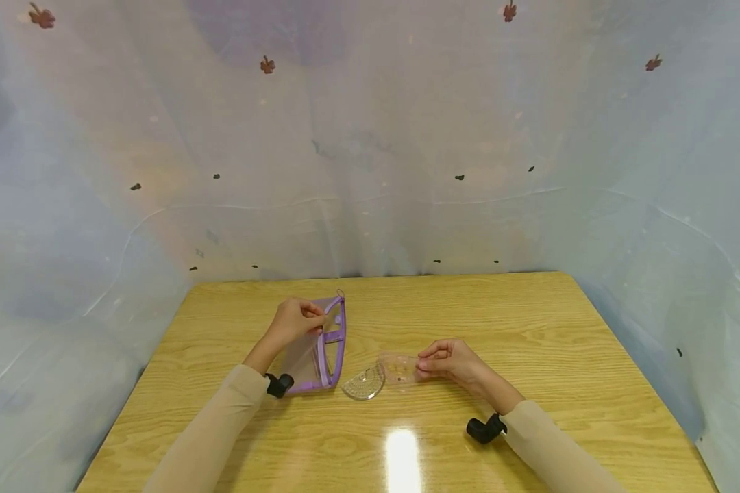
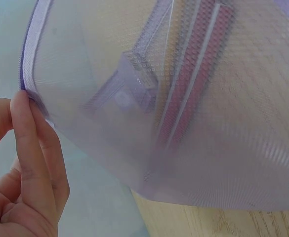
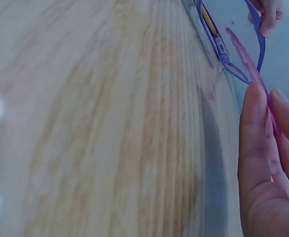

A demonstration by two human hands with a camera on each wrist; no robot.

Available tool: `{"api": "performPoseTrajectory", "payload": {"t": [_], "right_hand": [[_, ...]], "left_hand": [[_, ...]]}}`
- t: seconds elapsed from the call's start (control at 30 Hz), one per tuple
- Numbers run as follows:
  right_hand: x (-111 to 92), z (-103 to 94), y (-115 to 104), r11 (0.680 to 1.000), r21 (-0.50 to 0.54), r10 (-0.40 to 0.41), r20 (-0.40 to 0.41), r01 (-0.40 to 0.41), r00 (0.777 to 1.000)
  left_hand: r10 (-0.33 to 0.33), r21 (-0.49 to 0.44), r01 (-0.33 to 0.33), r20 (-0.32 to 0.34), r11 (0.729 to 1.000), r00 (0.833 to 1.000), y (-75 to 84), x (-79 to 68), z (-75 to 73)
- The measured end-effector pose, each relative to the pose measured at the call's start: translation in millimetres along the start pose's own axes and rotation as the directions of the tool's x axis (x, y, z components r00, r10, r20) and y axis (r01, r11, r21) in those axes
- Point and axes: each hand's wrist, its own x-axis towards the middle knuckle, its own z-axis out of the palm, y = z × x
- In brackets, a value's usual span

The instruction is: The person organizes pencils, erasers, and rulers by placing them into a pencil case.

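Observation:
My left hand (image 1: 292, 323) pinches the zipper edge of a translucent purple mesh pencil pouch (image 1: 301, 357), lifting that edge so the mouth gapes to the right. Through the mesh in the left wrist view, red sticks like pencils (image 2: 197, 74) and a yellowish one show inside. Between thumb and fingertips, my right hand (image 1: 455, 366) holds a thin, clear pinkish plastic template (image 1: 397, 368). In the right wrist view this template (image 3: 242, 53) is seen edge-on, pointing toward the pouch. A clear half-round protractor (image 1: 365, 385) lies on the table between pouch and template, partly overlapped by the template in the head view.
A wood-grain table (image 1: 499, 315) carries everything, with a bright light reflection near its front. Behind and at both sides hangs a pale curtain (image 1: 370, 137) with small leaf prints. Each wrist bears a black camera mount (image 1: 486, 428).

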Motion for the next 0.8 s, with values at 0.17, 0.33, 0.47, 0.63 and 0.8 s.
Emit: {"api": "performPoseTrajectory", "payload": {"t": [0.17,0.33,0.47,0.63,0.8], "right_hand": [[3,2.4,-1,0.999,0.043,0.014,-0.033,-0.013,0.999],[8,4.4,-3,0.999,0.05,0.018,-0.069,-0.015,0.997],[13,6.4,-4,0.998,0.058,0.013,-0.088,-0.008,0.996],[18,9.3,-5,0.998,0.062,-0.004,-0.089,0.009,0.996],[23,11.6,-3,0.996,0.083,-0.016,-0.087,0.023,0.996]], "left_hand": [[0.001,0.007,-0.001,0.004,1.0,1.0,0.1,0.5,-0.6],[-0.018,-0.004,0.018,0.002,1.0,1.0,0.0,0.5,-0.7],[-0.023,-0.007,0.023,0.001,1.0,1.0,-0.6,1.0,-0.5],[-0.019,-0.002,0.019,-0.001,1.0,1.0,-0.1,1.2,0.3],[-0.022,-0.004,0.022,0.0,1.0,1.0,-1.8,1.8,1.2]]}}
